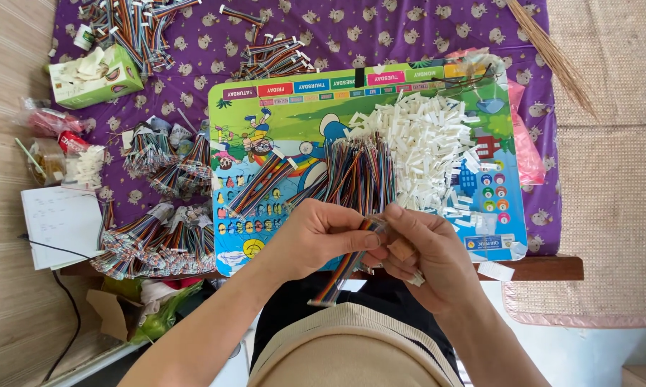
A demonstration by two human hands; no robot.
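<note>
Low wooden worktop [545, 269] covered by purple patterned cloth [380, 32]. Colourful picture board [280, 118] lies at centre-near edge, carrying white connector pile [427, 147] and ribbon cable bundle [359, 172]. More cable bundles [155, 240] at near-left corner and far-left. Green tissue box [94, 75] at left edge. Pink bag [527, 154] right of board.

Home piecework spot, low table [545, 269] with purple patterned cloth [380, 32], woven floor mats [616, 143], broom [552, 54]
</note>
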